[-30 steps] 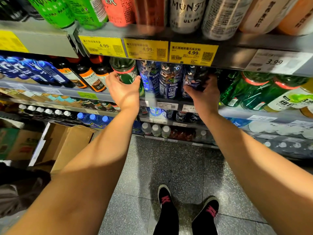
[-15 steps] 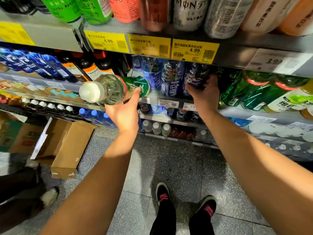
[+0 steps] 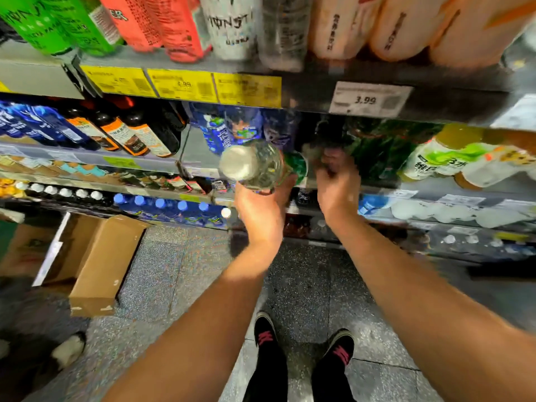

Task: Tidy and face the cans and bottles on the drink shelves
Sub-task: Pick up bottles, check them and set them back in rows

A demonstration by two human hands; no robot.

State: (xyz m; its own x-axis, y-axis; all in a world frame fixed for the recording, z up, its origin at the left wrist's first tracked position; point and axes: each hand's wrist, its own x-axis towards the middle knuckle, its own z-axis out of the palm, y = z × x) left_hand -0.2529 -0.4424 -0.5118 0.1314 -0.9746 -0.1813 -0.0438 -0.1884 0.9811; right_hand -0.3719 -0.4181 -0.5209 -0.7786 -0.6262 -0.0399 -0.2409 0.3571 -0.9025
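Speckled grey stone floor [image 3: 162, 274] lies underfoot, with a pair of black shoes with pink laces [image 3: 304, 343] standing on it and an open cardboard box [image 3: 98, 265] off to the left. Both bare arms reach forward to the drink shelves. The left hand [image 3: 261, 210] grips a clear bottle with a green label [image 3: 255, 166] from below, holding it on its side just in front of the middle shelf [image 3: 197, 146], its white cap end turned toward the viewer. Just beside it, the right hand [image 3: 336, 181] reaches in under the shelf edge, fingers curled round something dark among the green bottles [image 3: 383, 152]; blur hides what exactly it holds. Behind the held bottle stand blue-labelled bottles [image 3: 229, 132], and further left dark bottles with orange labels [image 3: 136, 132]. Yellow price tags [image 3: 182, 85] and a white tag reading 3.99 [image 3: 368, 100] line the shelf above, where tall green, red and white cans [image 3: 162, 21] stand.
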